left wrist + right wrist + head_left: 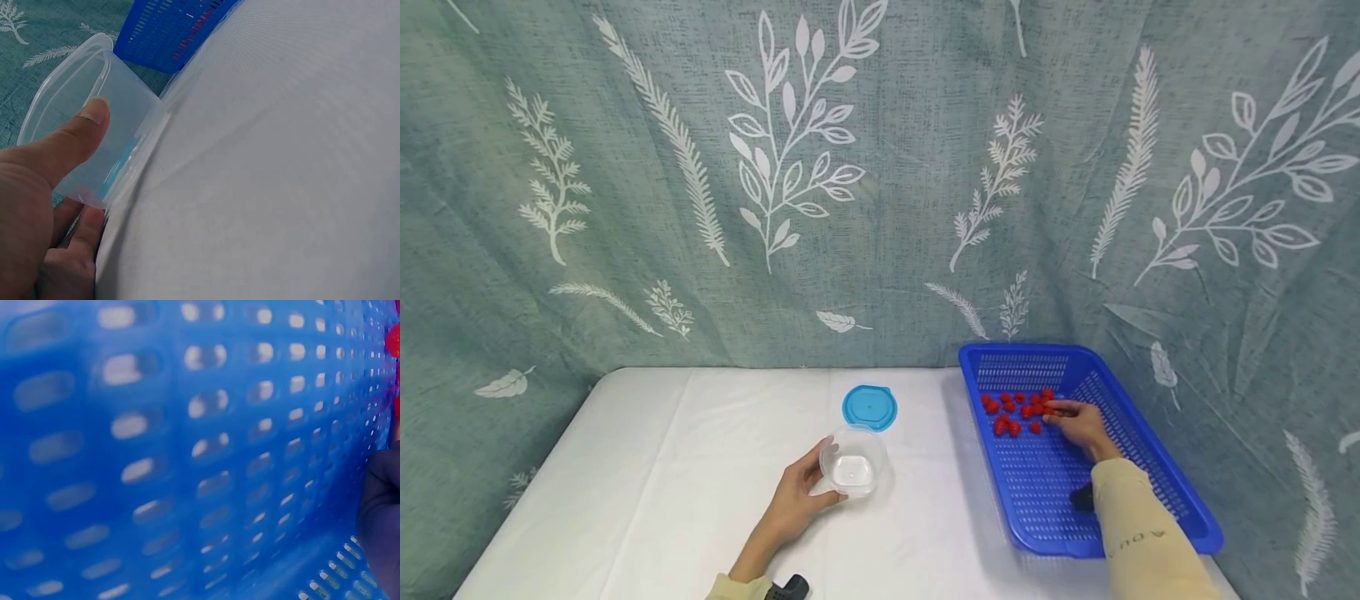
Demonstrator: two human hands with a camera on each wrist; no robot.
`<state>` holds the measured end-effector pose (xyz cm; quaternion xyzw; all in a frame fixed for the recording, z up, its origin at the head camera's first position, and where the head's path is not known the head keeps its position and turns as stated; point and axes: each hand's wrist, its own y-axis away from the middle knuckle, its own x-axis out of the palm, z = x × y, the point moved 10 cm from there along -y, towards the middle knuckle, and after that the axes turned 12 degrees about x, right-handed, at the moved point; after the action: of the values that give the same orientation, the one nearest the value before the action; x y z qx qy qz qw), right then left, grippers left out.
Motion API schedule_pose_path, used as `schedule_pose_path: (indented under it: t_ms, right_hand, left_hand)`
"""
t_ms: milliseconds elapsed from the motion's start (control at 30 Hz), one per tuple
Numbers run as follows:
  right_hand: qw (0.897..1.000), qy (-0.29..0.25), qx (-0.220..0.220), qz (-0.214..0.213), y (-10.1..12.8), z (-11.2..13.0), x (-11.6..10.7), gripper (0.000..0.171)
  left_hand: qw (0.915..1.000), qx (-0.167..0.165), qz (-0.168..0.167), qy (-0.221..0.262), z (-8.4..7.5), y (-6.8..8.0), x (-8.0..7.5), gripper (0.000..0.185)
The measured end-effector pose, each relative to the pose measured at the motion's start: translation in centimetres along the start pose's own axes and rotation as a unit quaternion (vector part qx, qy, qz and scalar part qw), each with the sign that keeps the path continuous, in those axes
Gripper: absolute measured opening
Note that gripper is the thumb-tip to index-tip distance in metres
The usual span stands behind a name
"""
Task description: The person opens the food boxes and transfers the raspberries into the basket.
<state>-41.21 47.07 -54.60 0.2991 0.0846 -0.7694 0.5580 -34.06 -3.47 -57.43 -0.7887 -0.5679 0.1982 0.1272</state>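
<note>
My left hand (801, 496) holds a clear plastic tub (853, 462) by its side, thumb and fingers around the wall. In the left wrist view the thumb presses on the tub (119, 119), whose base is by the white cloth. A round blue lid (870, 407) lies just behind it. Inside the blue basket (1037, 492), my right hand (1081, 427) reaches the cluster of small red strawberry-like pieces (1014, 428). Its thumb and forefinger pinch one at the cluster's right side. The right wrist view shows only part of this hand (381, 506); the fingertips are mostly out of frame.
The perforated basket stands at the right of the white-covered table (647, 492), its rim raised around the red pieces. A green leaf-patterned curtain (880, 208) hangs behind the table and along its sides.
</note>
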Motion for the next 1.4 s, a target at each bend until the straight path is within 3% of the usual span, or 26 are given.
schedule_pose_path:
  t_ms: [233, 767, 1000, 1200, 1300, 1400]
  right_hand:
    - [1.0, -0.004, -0.011, 0.012, 0.3, 0.7, 0.1, 0.045]
    - [0.999, 0.0, 0.003, 0.037, 0.6, 0.3, -0.2, 0.051]
    - [0.998, 0.051, 0.004, 0.036, 0.6, 0.8, -0.3, 0.049]
    - [0.99, 0.135, -0.017, 0.037, 0.7, 3.2, 0.3, 0.047]
    - [0.982, 0.185, -0.045, 0.022, 1.1, 5.0, 0.1, 0.048]
    - [0.973, 0.213, -0.086, 0.016, 1.7, 7.2, -0.1, 0.052]
  left_hand:
    - [0.9999, -0.006, -0.005, 0.009, -0.6, 0.2, 0.0, 0.093]
    - [0.9995, -0.018, -0.003, 0.025, -0.4, -0.1, 0.5, 0.098]
    - [0.9994, -0.032, -0.01, -0.005, -0.3, 0.0, 0.7, 0.102]
    - [0.9983, -0.048, 0.006, -0.034, -1.6, 0.7, -0.9, 0.102]
    - [0.9937, -0.055, 0.034, -0.092, -2.4, 1.3, -2.5, 0.099]
    - [0.9819, -0.052, 0.048, -0.176, -3.4, 1.9, -4.7, 0.095]
